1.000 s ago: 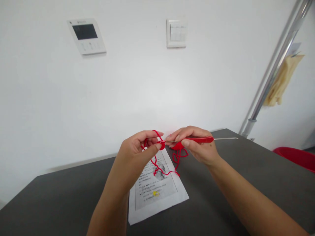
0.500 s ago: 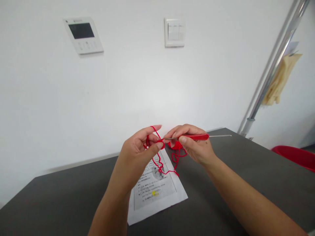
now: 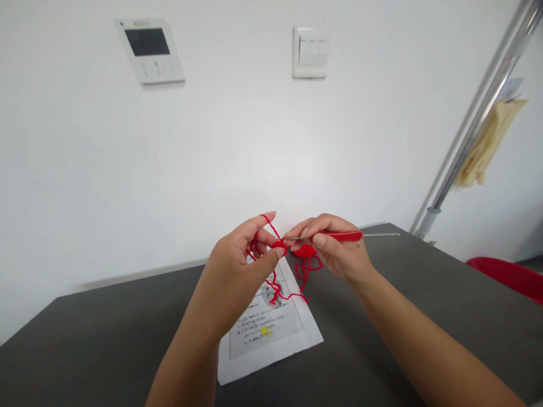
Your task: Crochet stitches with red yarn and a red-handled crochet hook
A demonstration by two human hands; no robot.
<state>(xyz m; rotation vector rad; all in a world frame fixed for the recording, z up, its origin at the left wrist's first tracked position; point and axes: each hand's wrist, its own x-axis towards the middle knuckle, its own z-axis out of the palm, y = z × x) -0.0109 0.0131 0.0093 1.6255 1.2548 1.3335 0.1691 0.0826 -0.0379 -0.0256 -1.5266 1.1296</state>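
Observation:
My left hand [image 3: 237, 249] pinches a small piece of red crochet work [image 3: 279, 245] between thumb and fingers, and a strand of yarn runs over its raised index finger. In my right hand [image 3: 335, 246] is a crochet hook [image 3: 339, 236] with a red handle and a metal shaft at each end. The hook's left tip meets the crochet work; whether it is through a loop is too small to tell. Behind the hands lies a ball of red yarn [image 3: 304, 251], with loose strands trailing down over a printed sheet [image 3: 292, 345].
The sheet, bearing a yellow mark, rests on a dark table [image 3: 127, 333] against a white wall. On the wall are a panel with a screen [image 3: 155, 53] and a switch plate [image 3: 310, 52]. At right stand a metal pole [image 3: 475, 124], hanging yellowish gloves [image 3: 492, 144] and a red rounded object [image 3: 509, 277].
The view has shifted slightly. The crochet work and hook tip sit a little further right, and the loose strand below my left hand has changed its curve. Both hands keep their holds.

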